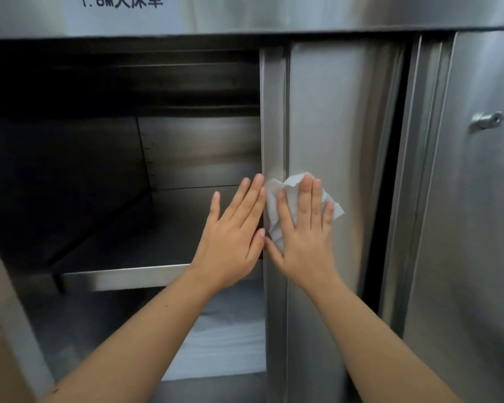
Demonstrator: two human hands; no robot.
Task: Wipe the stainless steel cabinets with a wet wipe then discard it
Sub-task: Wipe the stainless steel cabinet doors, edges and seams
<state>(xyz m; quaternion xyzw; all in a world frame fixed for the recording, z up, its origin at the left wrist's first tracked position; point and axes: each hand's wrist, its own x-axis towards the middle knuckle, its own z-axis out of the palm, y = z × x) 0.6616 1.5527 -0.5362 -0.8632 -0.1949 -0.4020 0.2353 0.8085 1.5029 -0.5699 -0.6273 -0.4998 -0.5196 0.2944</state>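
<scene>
A stainless steel cabinet fills the view, with a sliding door at centre right and an open compartment to its left. My right hand lies flat with straight fingers on a crumpled white wet wipe, pressing it against the door near its left edge. My left hand is flat too, fingers straight, at the door's left edge beside the wipe; its fingertips touch the edge strip.
Inside the open compartment a steel shelf crosses at mid height, with folded white linen below it. A second steel door with a round lock stands at the right. Black printed lettering marks the panel above.
</scene>
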